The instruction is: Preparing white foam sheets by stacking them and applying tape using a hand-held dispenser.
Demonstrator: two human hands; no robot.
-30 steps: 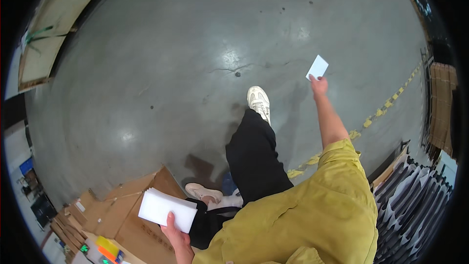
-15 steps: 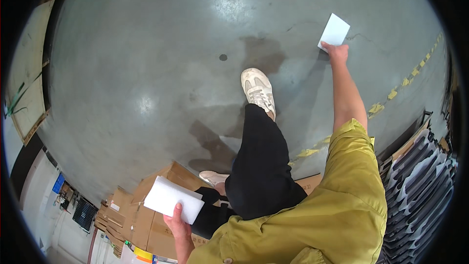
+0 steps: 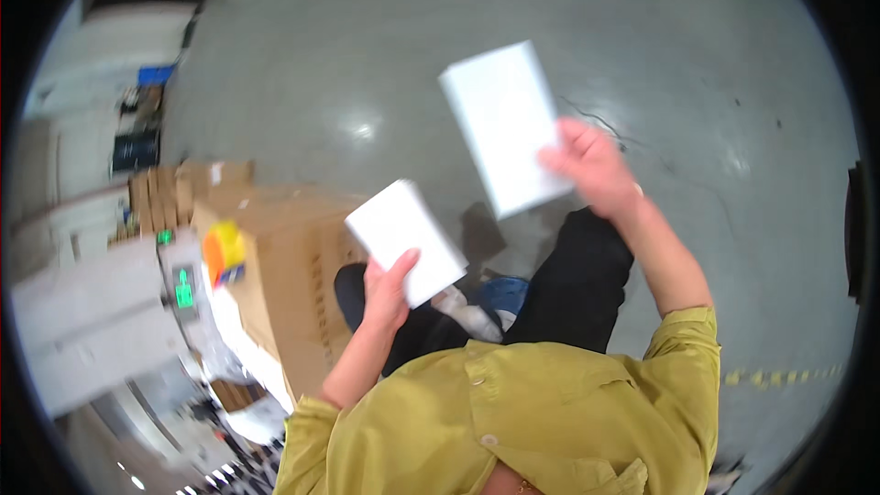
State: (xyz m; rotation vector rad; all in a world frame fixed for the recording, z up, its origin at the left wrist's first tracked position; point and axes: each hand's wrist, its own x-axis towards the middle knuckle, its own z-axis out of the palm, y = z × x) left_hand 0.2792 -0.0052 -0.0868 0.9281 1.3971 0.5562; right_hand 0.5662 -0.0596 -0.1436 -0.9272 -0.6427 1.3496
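My left hand (image 3: pixel 388 295) is closed on a white stack of sheets (image 3: pixel 403 240), thumb on top and fingers underneath. Its edge shows some thickness, but the material is hard to tell. Higher up and to the right, my right hand (image 3: pixel 596 165) grips a white rectangular sheet (image 3: pixel 504 124) by its right edge. Motion smears this hand a little, and whether it holds one sheet or more I cannot tell. The two white pieces are apart, both held in the air above my legs and the floor.
A large brown cardboard box (image 3: pixel 316 284) stands close beside my left arm, with a yellow and orange item (image 3: pixel 223 252) at its edge. Flattened cartons (image 3: pixel 160 202) lean behind it. A blue round container (image 3: pixel 502 295) sits between my legs. Yellow-black tape (image 3: pixel 779 376) marks the floor at right.
My right hand has come up from near the floor, in toward the left, bringing the white sheet nearer the stack. My left hand keeps the stack. My view has turned, and my body is more upright.
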